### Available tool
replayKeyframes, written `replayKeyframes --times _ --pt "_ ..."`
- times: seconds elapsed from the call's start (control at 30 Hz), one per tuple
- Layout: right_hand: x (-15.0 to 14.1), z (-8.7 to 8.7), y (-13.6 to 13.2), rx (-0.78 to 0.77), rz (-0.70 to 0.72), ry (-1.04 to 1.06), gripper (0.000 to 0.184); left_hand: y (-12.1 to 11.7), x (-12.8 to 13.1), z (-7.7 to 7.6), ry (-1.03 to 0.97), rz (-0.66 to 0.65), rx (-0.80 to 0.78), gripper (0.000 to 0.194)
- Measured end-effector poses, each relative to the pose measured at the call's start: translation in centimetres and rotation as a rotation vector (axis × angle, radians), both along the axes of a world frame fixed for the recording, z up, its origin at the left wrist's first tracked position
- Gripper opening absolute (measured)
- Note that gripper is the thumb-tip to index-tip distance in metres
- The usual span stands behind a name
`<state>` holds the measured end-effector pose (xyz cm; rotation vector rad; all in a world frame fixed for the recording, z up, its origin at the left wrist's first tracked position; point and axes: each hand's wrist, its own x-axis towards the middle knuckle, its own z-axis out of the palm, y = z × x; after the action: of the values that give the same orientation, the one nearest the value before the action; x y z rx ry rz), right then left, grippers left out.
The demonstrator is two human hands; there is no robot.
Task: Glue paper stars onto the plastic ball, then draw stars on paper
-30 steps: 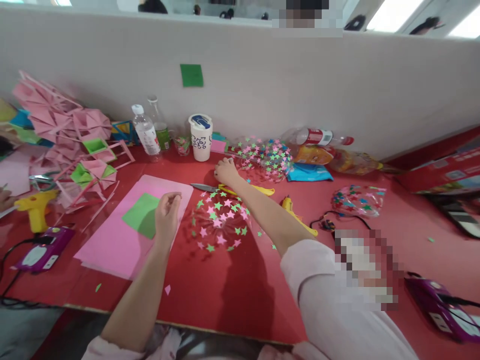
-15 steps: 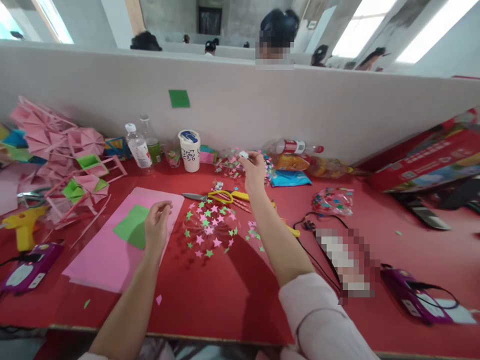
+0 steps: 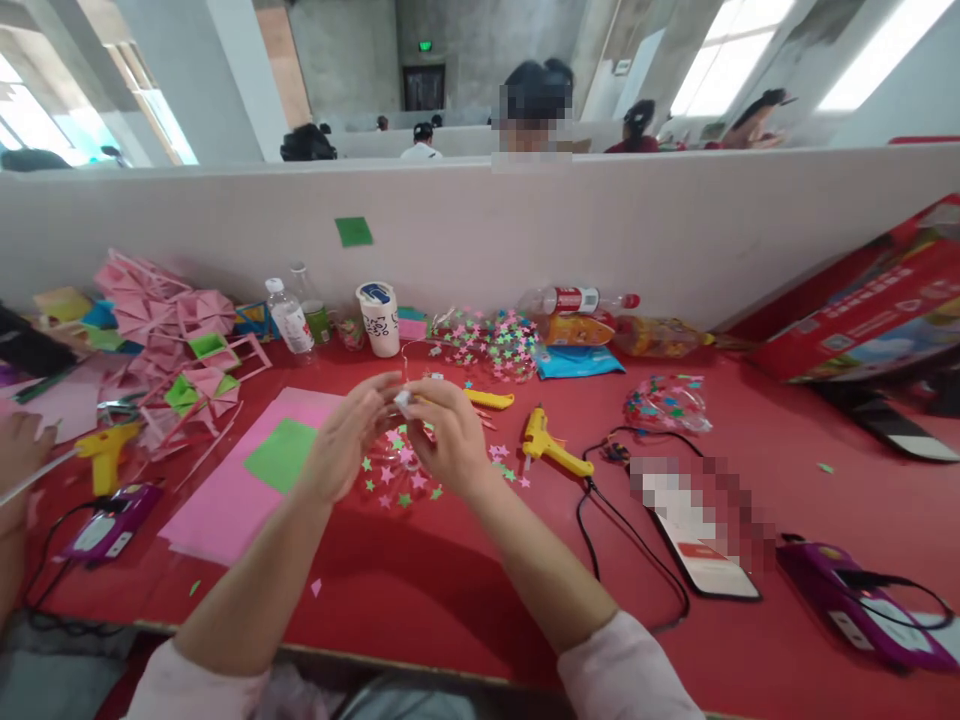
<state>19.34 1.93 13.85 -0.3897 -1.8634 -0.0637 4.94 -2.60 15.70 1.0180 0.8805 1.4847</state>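
My right hand (image 3: 452,430) pinches a small white piece (image 3: 403,401), from which a thin curly wire seems to rise. Facing it is my left hand (image 3: 349,432), its fingers stretched toward the white piece; whether they touch it is hard to see. Just beneath both hands a clear, rounded plastic form dotted with pink and green paper stars (image 3: 405,499) rests on the red table, partly covered by my fingers. Left of my hands lie pink paper sheets (image 3: 217,505) with a green square (image 3: 280,455) on top.
A yellow glue gun (image 3: 553,448) with a black cord lies to the right, near a phone (image 3: 709,565) and a purple device (image 3: 862,605). Behind stand a paper cup (image 3: 380,322), bottles and more star-covered plastic (image 3: 512,345). Someone else's hand (image 3: 22,445) is at far left.
My right hand has come back from the rear of the table with the white piece, and my left hand has moved in to meet it. Another person's hand has appeared at far left.
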Motion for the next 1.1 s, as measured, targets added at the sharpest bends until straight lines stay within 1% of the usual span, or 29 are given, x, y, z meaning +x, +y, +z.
replayKeyframes --times 0.07,0.13,0.2,0.23,0.3,0.37,0.43,0.5,0.53,0.6,0.63,0.67,0.7,0.77,0.87,0.93,1.0,1.1 --pt "-0.6 -0.3 -0.5 0.097 -0.008 -0.082 0.019 0.7 1.0 1.0 -0.057 -0.037 -0.065 0.041" --pt "-0.9 -0.2 -0.8 0.122 -0.056 -0.149 0.017 1.4 1.6 1.4 -0.065 -0.047 -0.087 0.037" --pt "-1.0 0.3 -1.3 0.085 -0.095 -0.227 0.018 2.1 1.8 1.4 -0.036 -0.02 -0.058 0.028" --pt "-0.8 0.7 -1.5 0.051 -0.091 -0.266 0.02 2.4 1.8 1.4 -0.01 0.0 -0.033 0.025" --pt "-0.3 1.7 -2.1 -0.026 -0.036 -0.305 0.02 2.9 1.6 1.2 0.049 0.029 0.005 0.023" --pt "0.7 2.5 -2.4 -0.1 0.042 -0.236 0.018 3.1 1.0 1.2 0.1 0.019 0.008 0.023" --pt "1.9 3.1 -2.4 -0.223 0.032 -0.014 0.02 2.9 0.3 1.3 0.163 -0.051 -0.021 0.024" --pt "3.0 3.4 -1.9 -0.438 0.011 0.218 0.025 2.5 -0.2 1.3 0.292 -0.184 -0.066 0.024" --pt "3.4 3.5 -1.6 -0.565 0.046 0.279 0.029 2.2 -0.4 1.3 0.363 -0.244 -0.083 0.024" --pt "3.9 3.5 -1.1 -0.794 0.176 0.304 0.035 1.7 -0.4 1.2 0.454 -0.314 -0.105 0.024" --pt "4.0 3.5 -1.0 -0.867 0.234 0.285 0.032 1.6 -0.4 1.1 0.478 -0.339 -0.111 0.024" --pt "4.1 3.5 -0.9 -0.9 0.263 0.267 0.026 1.5 -0.3 1.1 0.494 -0.349 -0.113 0.024" --pt "4.1 3.5 -0.9 -0.892 0.249 0.257 0.019 1.5 -0.1 1.0 0.499 -0.347 -0.108 0.024" --pt "4.1 3.7 -0.9 -0.788 0.119 0.242 0.009 1.5 0.1 0.9 0.493 -0.325 -0.09 0.024" --pt "4.3 3.8 -0.7 -0.549 -0.13 0.136 0.008 1.6 0.1 1.1 0.463 -0.264 -0.049 0.026" --pt "4.5 3.6 -0.3 -0.404 -0.252 0.023 0.01 1.4 -0.1 1.3 0.45 -0.209 -0.011 0.028" --pt "4.5 3.3 0.2 -0.305 -0.318 -0.083 0.012 1.0 -0.3 1.5 0.461 -0.155 0.038 0.029" --pt "4.4 2.9 0.6 -0.274 -0.313 -0.192 0.017 0.4 -0.6 1.7 0.553 -0.107 0.097 0.028"
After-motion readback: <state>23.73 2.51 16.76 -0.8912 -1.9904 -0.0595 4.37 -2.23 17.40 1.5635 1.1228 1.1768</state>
